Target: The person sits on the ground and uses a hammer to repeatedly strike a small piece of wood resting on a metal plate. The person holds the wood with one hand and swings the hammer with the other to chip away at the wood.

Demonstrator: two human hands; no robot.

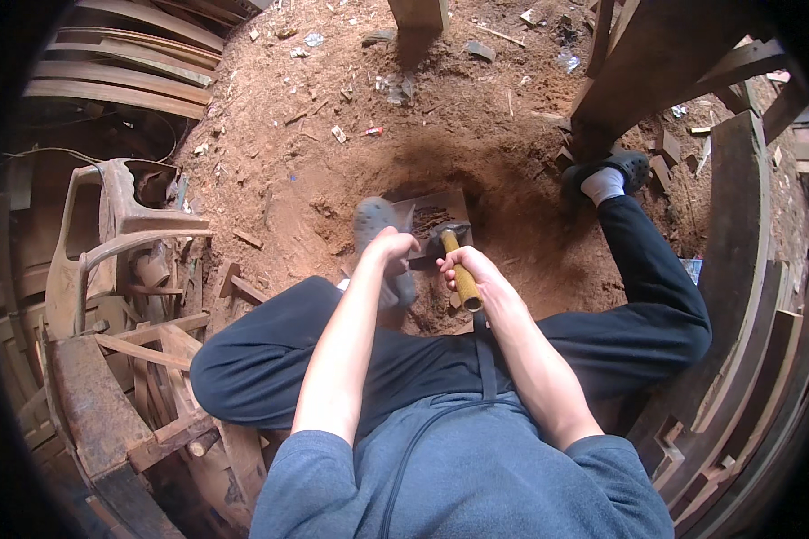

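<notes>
Sawdust [288,180] and wood scraps [247,238] covered the floor [270,126] around the seated person [458,467]. Nearest, just beyond the dark trousers [602,346], the right grip [476,269] was wrapped around the yellow handle of a hammer [466,287]. Its long axis ran from about half past five at the butt to half past eleven at the head. That head was over the right part of a flat board [457,205]; whether the two touched could not be told. The board lay at eleven o'clock from the right grip and between one and two from the left grip [395,250], which was the nearer; whether this one pinched anything could not be made out. At its eleven o'clock rested a grey clog [373,216]. Farther off, a dusty chair [139,220] stood at nine, stacked planks [126,70] at ten.
</notes>
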